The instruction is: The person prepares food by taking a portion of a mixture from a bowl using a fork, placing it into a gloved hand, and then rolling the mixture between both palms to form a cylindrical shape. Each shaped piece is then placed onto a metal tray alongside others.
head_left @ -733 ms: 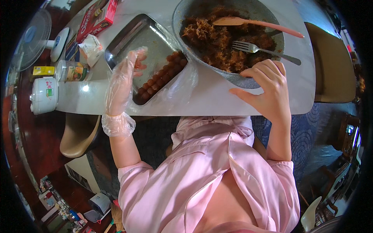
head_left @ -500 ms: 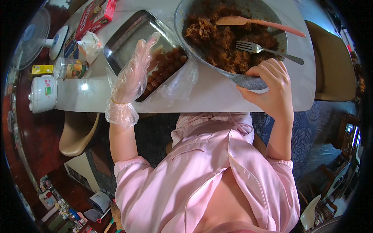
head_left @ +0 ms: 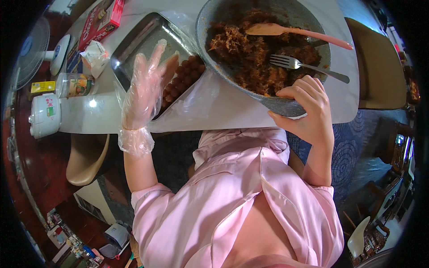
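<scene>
My left hand point(head_left: 145, 89) wears a clear plastic glove with a band at the wrist. Its fingers are stretched out and spread above the near side of a metal tray point(head_left: 117, 57), holding nothing that I can see. Rows of small brown balls point(head_left: 182, 81) fill the tray's right side, partly hidden by this hand. My bare right hand point(head_left: 308, 105) grips the near rim of a grey speckled pan point(head_left: 286, 107). Brown shredded food point(head_left: 243, 56) lies in the pan. A pinkish spatula point(head_left: 290, 31) and a metal fork point(head_left: 308, 67) rest there, handles reaching over the right rim.
To the tray's left are a red box point(head_left: 100, 24), a crumpled white wrapper point(head_left: 94, 58), a clear jar point(head_left: 75, 85) and a white lidded container point(head_left: 44, 115). Clear plastic sheeting point(head_left: 201, 96) lies between tray and pan. A chair point(head_left: 380, 67) stands at the table's right.
My left hand's fingers have spread further apart above the tray. My right hand keeps its hold on the pan rim. The whole view has shifted slightly.
</scene>
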{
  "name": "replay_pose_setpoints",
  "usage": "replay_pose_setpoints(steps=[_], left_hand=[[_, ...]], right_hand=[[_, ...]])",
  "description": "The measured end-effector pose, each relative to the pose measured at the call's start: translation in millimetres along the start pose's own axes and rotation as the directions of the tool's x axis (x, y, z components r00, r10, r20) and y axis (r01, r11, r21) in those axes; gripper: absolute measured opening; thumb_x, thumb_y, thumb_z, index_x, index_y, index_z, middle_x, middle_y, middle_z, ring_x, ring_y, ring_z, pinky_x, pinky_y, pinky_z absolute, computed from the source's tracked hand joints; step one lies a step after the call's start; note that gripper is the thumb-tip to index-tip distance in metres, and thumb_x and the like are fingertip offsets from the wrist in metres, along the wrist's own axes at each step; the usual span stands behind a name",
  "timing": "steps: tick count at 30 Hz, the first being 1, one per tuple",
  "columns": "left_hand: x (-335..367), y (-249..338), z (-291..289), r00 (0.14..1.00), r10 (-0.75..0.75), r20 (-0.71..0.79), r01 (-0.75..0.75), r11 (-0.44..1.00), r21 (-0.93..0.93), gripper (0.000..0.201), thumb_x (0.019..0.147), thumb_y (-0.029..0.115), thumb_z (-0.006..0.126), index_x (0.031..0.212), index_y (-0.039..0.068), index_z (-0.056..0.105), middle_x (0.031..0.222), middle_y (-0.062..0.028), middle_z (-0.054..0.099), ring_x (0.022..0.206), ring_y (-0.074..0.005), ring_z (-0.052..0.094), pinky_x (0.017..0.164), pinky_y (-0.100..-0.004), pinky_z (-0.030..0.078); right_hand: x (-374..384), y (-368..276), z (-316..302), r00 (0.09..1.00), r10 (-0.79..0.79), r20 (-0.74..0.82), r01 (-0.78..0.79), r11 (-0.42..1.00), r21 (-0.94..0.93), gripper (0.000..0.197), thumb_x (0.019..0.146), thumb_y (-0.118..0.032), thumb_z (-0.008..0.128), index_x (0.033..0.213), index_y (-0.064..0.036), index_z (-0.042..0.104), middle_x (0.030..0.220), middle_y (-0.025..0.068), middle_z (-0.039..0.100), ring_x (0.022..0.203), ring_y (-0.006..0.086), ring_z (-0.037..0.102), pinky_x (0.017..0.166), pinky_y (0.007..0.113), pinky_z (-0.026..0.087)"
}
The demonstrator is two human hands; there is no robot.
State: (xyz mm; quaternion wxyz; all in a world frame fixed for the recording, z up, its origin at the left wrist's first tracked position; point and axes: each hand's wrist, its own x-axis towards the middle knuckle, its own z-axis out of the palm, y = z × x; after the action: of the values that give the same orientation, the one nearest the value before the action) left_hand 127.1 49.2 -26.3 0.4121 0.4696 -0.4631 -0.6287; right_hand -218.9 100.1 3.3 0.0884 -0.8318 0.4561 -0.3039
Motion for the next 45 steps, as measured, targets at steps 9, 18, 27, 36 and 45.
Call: replay_pose_setpoints(steps=[9,18,27,36,45], left_hand=[[1,-2,-9,0.999,0.022,-0.041,-0.018,0.996,0.089,0.076,0.103,0.062,0.024,0.156,0.008,0.025,0.151,-0.0192,0.041,0.140,-0.0298,0.039,0.118,-0.0427,0.023],[-18,26,31,0.959,0.270,-0.084,-0.161,0.765,0.623,0.063,0.106,0.050,0.035,0.147,0.002,0.042,0.144,-0.0172,0.051,0.129,-0.0250,0.052,0.112,-0.0401,0.036],[0,31,107,0.848,0.491,-0.198,-0.490,0.870,0.059,0.044,0.104,0.028,0.051,0.135,-0.003,0.053,0.128,-0.0175,0.063,0.115,-0.0245,0.063,0.103,-0.0357,0.047],[16,12,150,0.873,0.476,-0.106,-0.481,0.877,-0.025,0.043,0.106,0.028,0.042,0.135,-0.003,0.051,0.128,-0.0185,0.063,0.115,-0.0253,0.063,0.100,-0.0359,0.047],[18,7,151,0.907,0.414,-0.084,-0.419,0.905,-0.067,0.043,0.106,0.026,0.043,0.137,-0.003,0.050,0.130,-0.0170,0.061,0.119,-0.0253,0.060,0.107,-0.0382,0.043]], right_hand=[[-4,2,-2,1.000,0.018,-0.002,-0.018,1.000,0.005,0.034,0.058,-0.021,0.085,0.084,-0.0077,0.066,0.076,0.0037,0.057,0.076,0.0240,0.054,0.073,0.036,0.042],[1,18,-21,0.978,0.131,-0.163,-0.115,0.988,0.102,0.030,0.064,-0.020,0.085,0.086,-0.0047,0.073,0.083,0.0045,0.059,0.083,0.0262,0.057,0.077,0.037,0.046],[30,43,-45,0.958,0.271,0.093,-0.206,0.877,-0.434,0.016,0.076,-0.015,0.073,0.086,-0.0022,0.072,0.089,0.0091,0.065,0.099,0.0265,0.058,0.094,0.041,0.042],[45,53,-61,0.938,0.241,0.249,-0.181,0.954,-0.240,0.014,0.076,-0.008,0.067,0.087,-0.0031,0.075,0.090,0.0136,0.072,0.086,0.0328,0.067,0.080,0.041,0.052],[57,52,-68,0.877,0.254,0.407,-0.163,0.956,-0.246,0.017,0.073,-0.008,0.066,0.086,-0.0040,0.077,0.085,0.0118,0.073,0.079,0.0264,0.070,0.076,0.036,0.054]])
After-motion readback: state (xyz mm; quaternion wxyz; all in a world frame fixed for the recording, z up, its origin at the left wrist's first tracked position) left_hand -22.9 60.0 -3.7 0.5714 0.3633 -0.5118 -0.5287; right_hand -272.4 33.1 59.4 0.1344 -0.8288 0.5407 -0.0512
